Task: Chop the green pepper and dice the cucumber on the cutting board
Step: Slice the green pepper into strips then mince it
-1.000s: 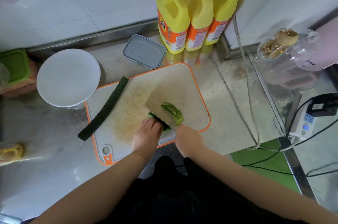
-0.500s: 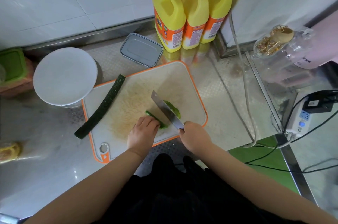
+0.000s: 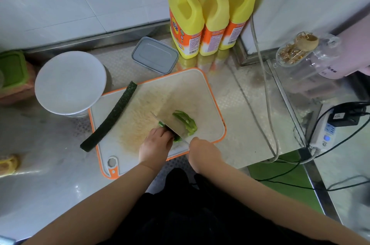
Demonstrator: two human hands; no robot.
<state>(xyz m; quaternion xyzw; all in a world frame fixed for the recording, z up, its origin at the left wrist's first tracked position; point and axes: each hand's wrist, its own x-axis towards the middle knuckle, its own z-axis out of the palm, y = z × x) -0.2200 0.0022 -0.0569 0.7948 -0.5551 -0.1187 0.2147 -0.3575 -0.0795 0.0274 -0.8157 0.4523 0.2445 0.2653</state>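
A steel kitchen counter (image 3: 50, 164) ran under white wall tiles, with an orange-rimmed cutting board (image 3: 212, 92) lying at its middle. Near the board's front edge sat the green pepper (image 3: 177, 138), only a small uncut piece of it showing between hand and blade. The left hand (image 3: 155, 145) pressed down on that piece with its fingers curled over it, knuckles close against the flat of the cleaver (image 3: 172, 126). The right hand (image 3: 204, 153) was wrapped round the cleaver's handle, which its fist hid. Cut pepper strips (image 3: 185, 121) lay in a loose heap just beyond the blade on its right side.

The pepper looked light, thin-walled and waxy, so it would likely slide or spring flat under the edge; holding it close behind the cut with fingertips tucked seemed the safest purchase. The cucumber (image 3: 110, 121) lay whole across the board's left edge, its near end hanging over onto the counter. It would be firm, round and prone to roll.

A white plate (image 3: 70, 82) stood left of the board, a grey lidded box (image 3: 155, 55) behind it, and three yellow bottles (image 3: 210, 14) against the wall.
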